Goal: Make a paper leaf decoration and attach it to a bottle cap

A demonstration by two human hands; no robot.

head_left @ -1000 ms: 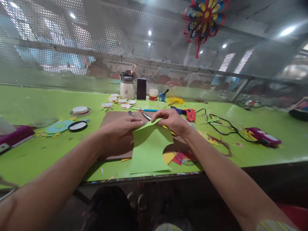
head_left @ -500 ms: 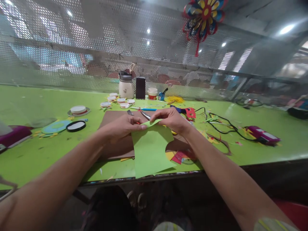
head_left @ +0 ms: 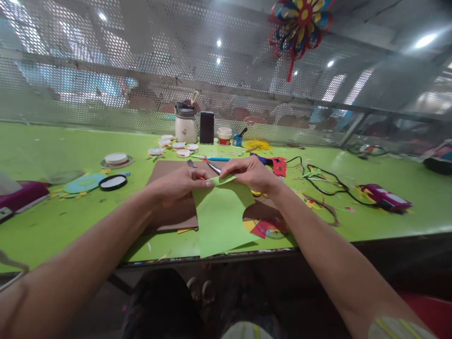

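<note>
A light green sheet of paper [head_left: 221,216] hangs over the front edge of the green table [head_left: 52,221]. My left hand [head_left: 178,183] pinches the sheet's top left corner with closed fingers. My right hand [head_left: 249,172] pinches the top edge beside it, where a small strip is folded over. Under the sheet lies a brown cardboard mat [head_left: 169,188], and behind my hands a pair of scissors [head_left: 212,166] rests on it. Yellow and red paper cutouts [head_left: 264,228] lie under my right forearm.
A white jar [head_left: 186,126], a dark box [head_left: 206,127], a small paint pot [head_left: 224,136] and several round lids [head_left: 176,147] stand at the back. Tape rings [head_left: 113,182] and a blue disc lie left. Black cable [head_left: 325,181] and a purple tool [head_left: 386,200] lie right. A perforated screen rises behind.
The sheet's lower edge has swung a little to the right and its top fold has tightened between my fingers. Both hands stay at the top edge.
</note>
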